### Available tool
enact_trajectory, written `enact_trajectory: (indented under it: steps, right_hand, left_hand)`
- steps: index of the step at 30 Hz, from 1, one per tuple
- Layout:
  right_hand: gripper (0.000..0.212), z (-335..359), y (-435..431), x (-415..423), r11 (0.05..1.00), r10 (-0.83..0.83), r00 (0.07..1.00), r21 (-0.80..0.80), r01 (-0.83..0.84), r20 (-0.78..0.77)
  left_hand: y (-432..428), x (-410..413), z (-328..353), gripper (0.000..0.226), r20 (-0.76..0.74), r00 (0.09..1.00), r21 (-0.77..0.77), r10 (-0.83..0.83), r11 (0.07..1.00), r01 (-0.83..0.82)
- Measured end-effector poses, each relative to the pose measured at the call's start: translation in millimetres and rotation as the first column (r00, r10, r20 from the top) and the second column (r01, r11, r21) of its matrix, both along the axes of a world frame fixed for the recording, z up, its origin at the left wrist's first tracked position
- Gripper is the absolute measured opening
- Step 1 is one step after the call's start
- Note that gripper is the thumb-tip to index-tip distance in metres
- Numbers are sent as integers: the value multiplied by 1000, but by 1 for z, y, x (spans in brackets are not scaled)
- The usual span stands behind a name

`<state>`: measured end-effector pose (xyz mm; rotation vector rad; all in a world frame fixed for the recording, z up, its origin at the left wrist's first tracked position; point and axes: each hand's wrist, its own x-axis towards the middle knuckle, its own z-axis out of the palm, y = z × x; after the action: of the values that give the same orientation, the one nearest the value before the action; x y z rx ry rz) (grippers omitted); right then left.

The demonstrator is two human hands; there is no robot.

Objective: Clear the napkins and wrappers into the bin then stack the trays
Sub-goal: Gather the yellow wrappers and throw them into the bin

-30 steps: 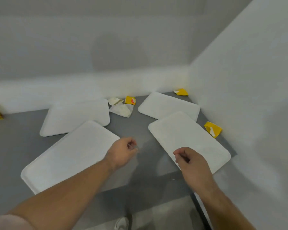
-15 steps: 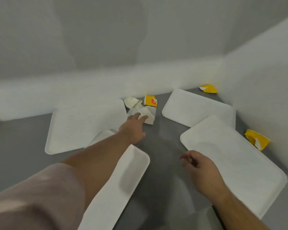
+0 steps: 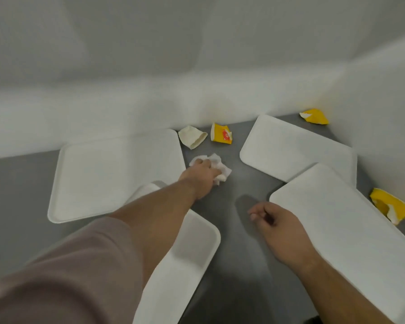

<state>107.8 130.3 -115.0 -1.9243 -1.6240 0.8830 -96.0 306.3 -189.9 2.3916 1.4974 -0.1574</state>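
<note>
My left hand (image 3: 202, 176) is stretched out over the grey table and closes on a crumpled white napkin (image 3: 218, 163) between the trays. Just behind it lie a cream wrapper (image 3: 192, 139) and a yellow wrapper (image 3: 221, 136). Two more yellow wrappers sit at the far right corner (image 3: 315, 116) and by the right wall (image 3: 389, 208). Several white trays lie flat: back left (image 3: 103, 174), near left under my arm (image 3: 182, 265), back right (image 3: 290, 148), near right (image 3: 351, 230). My right hand (image 3: 279, 228) hovers low, fingers loosely curled, holding nothing. No bin is in view.
White walls close the table (image 3: 14, 183) off at the back and on the right, forming a corner. The near right tray overlaps the back right tray's edge. A strip of bare grey surface runs between the left and right trays.
My left hand reached forward from the near tray to the napkin and gathered it into its fingers. The view moved closer to the table. My right hand stayed roughly in place.
</note>
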Motion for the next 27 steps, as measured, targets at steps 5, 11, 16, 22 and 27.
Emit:
enact_trajectory:
  steps: [5, 11, 16, 22, 27]
  right_hand:
    - [15, 5, 55, -17, 998, 55, 998, 30, -54, -37]
    - [12, 4, 154, -55, 979, 141, 986, 133, -152, 86]
    - [30, -23, 229, -100, 932, 267, 945, 199, -303, 187]
    - [71, -61, 281, -138, 878, 435, 755, -43, -477, 491]
    - [53, -78, 274, -124, 854, 448, 644, -84, -514, 620]
  left_hand:
    - [-19, -4, -1, 24, 189, 979, -10, 69, 998, -68]
    - [-34, -22, 15, 18, 361, 894, -24, 264, 961, -274]
    - [-52, -51, 30, 16, 466, 811, -73, 354, 929, -364]
    - [-80, -83, 45, 8, 561, 732, -86, 386, 907, -412]
    - [-95, -101, 51, 41, 603, 674, -92, 427, 877, -472]
